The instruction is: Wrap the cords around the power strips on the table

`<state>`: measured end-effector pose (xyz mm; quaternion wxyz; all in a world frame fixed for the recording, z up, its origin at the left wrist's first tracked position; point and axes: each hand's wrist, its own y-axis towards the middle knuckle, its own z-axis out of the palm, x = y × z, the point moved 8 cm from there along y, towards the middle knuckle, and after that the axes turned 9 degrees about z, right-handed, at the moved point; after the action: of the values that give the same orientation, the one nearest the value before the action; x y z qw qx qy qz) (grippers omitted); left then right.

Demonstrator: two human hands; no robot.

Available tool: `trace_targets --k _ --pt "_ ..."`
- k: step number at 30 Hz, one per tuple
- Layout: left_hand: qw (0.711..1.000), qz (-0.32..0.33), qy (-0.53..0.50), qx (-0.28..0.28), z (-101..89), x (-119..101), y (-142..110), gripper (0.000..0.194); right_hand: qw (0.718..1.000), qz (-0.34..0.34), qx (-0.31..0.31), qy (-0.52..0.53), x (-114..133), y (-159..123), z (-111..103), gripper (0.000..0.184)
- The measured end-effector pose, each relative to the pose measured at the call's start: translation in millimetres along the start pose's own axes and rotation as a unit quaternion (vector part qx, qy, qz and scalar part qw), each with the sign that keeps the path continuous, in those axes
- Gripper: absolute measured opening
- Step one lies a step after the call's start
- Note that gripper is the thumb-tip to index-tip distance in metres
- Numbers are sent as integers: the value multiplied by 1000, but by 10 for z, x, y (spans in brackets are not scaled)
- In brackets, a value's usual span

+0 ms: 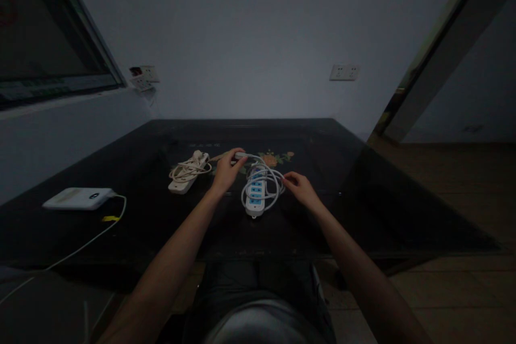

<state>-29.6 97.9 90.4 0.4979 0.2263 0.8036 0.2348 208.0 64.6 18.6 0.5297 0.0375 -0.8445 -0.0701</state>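
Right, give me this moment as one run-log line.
left hand: holds white cord end; right hand: at cord loops; blue-socketed power strip: beneath loops

White cord loops [243, 193] partly hide the blue-socketed power strip [255, 195]; the window [44, 27] runs off the left edge.

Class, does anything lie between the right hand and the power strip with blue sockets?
Yes: loops of white cord lie across the power strip and beside it, toward the right hand, whose fingertips are at their outer edge.
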Motion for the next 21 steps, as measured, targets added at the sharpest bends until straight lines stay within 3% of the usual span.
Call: trace_targets --k 8,13,21 --pt "999 -17 -49 -11 19 86 -3 29 1000 14 11 13 -39 0 41 26" --pt "998 -7 -56 3 154 70 111 27 1000 15 22 11 -7 -15 58 26" --pt "979 88 133 126 641 -289 619 34 1000 7 26 8 10 -21 52 24"
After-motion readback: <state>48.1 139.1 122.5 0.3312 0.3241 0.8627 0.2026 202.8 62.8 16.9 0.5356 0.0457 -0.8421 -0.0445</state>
